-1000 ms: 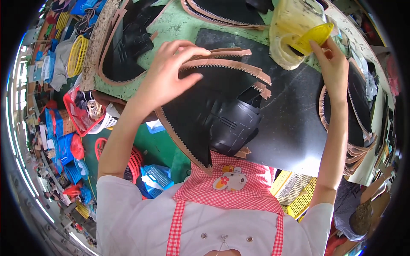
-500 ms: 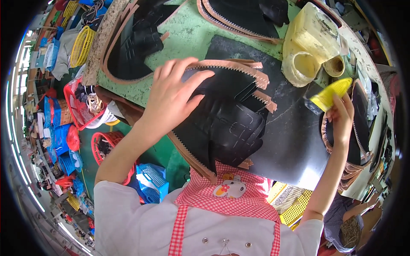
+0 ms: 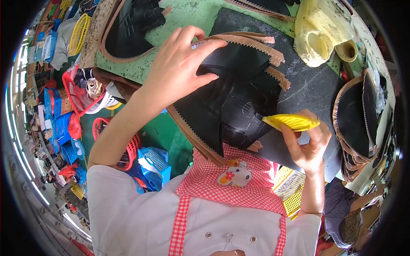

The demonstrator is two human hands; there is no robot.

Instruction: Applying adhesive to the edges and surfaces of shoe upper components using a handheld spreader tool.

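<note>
A stack of black leather shoe-upper pieces with tan zigzag-cut edges lies on a dark board. My left hand rests over its left part, thumb and forefinger spread apart, with the fingertips at the tan edge. A yellow ribbed brush is pinched in my right hand. Its narrow end points left and meets the folded black part of the top piece, low on its right side. Whether the tip presses or only hovers there is hard to see.
A glue-crusted yellowish plastic container stands at the far right. More black pieces with tan edges lie at the right and the far left. Red baskets and a blue basket are below the table's left edge.
My right hand has brought the brush left and nearer to me, from beside the container to the black piece. My left hand stays on the stack. The whole view has shifted slightly.
</note>
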